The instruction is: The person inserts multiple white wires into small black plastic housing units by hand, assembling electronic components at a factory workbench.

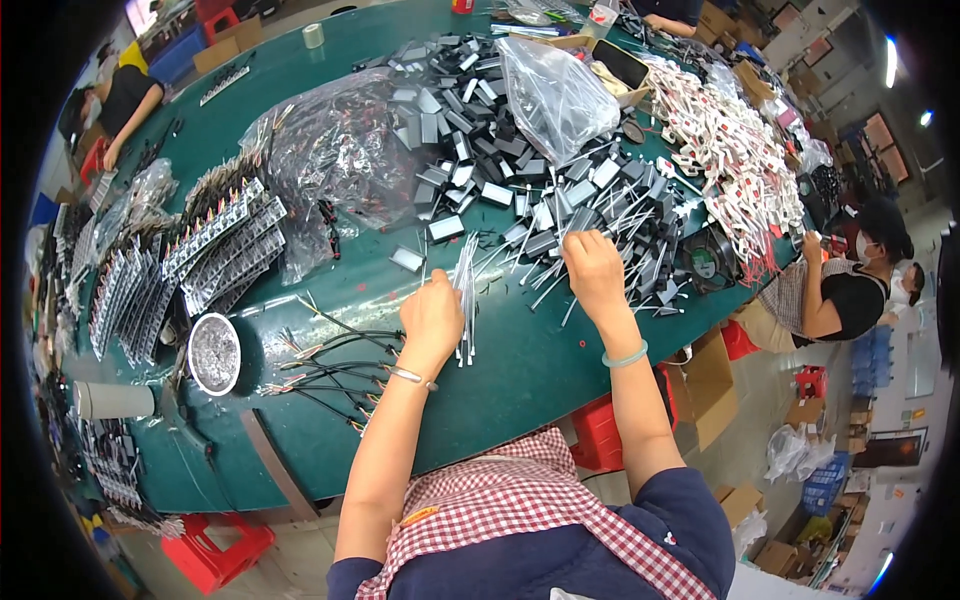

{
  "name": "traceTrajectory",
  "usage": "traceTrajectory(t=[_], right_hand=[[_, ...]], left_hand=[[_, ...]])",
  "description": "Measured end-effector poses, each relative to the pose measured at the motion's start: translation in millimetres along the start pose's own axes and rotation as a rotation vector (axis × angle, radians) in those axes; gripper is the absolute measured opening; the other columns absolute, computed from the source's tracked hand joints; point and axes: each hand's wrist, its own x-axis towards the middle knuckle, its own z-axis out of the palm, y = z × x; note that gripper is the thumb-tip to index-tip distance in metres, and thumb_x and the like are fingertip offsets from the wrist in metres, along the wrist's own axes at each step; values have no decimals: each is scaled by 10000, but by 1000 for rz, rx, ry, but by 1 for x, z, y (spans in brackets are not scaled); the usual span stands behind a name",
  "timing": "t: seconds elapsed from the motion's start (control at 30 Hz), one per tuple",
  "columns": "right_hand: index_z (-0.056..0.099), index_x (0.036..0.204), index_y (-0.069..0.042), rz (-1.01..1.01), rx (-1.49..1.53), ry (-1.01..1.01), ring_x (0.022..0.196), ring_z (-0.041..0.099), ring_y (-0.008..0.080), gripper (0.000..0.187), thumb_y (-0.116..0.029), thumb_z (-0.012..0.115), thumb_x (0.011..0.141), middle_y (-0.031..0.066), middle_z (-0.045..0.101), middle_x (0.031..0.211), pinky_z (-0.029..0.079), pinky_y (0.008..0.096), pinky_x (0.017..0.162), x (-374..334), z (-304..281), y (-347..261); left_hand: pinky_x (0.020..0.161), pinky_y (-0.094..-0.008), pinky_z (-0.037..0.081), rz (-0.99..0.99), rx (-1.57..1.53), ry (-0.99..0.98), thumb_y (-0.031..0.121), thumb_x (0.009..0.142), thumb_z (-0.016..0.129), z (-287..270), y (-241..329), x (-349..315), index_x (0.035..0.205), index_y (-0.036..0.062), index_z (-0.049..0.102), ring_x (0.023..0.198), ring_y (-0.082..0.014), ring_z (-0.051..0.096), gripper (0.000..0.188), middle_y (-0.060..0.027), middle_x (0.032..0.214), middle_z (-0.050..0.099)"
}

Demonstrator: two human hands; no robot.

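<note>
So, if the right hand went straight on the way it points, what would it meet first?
Probably the small black boxes heaped just ahead of the right hand, though its height above the table is unclear.

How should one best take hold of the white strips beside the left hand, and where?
Likely across the middle of the white strips, coming from the right: they are long, thin and lie roughly alongside each other, so closing across them should gather them. The left hand crowds their left side; green tabletop shows on their right.
</note>
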Motion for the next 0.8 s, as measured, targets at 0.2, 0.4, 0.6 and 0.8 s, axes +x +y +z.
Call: traceTrajectory(t=[0.2, 0.4, 0.6, 0.8], right_hand=[[618, 762, -47, 103, -53, -395, 845, 567, 264, 211, -104, 776, 635, 75, 599, 812, 457, 385, 695, 20, -15, -14], [608, 812, -72, 189, 165, -16, 817, 583, 314, 86, -131, 645, 762, 103, 585, 813, 484, 438, 677, 69, 9, -23], [648, 811, -37, 235, -3, -281, 844, 648, 306, 128, -136, 610, 738, 134, 671, 846, 534, 429, 692, 94, 136, -31], [572, 839, -53, 250, 170, -92, 859, 604, 321, 89, -117, 598, 782, 129, 593, 859, 523, 436, 716, 80, 123, -39]], left_hand=[[676, -473, 484, -105, -246, -3, 191, 825, 669, -6, -11, 1, 858, 0, 580, 773, -385, 649, 214, -195, 750, 659], [680, -444, 481, -87, -465, 43, 208, 829, 666, -2, -18, 8, 866, -2, 589, 761, -383, 633, 227, -200, 780, 654], [535, -230, 487, -54, -1193, 129, 47, 924, 575, -3, -37, 8, 902, 24, 502, 605, -103, 554, 79, -44, 733, 576], [501, -197, 431, 10, -1226, 91, 35, 924, 558, -33, -23, -5, 1122, -15, 578, 600, -65, 513, 204, 1, 741, 555]])
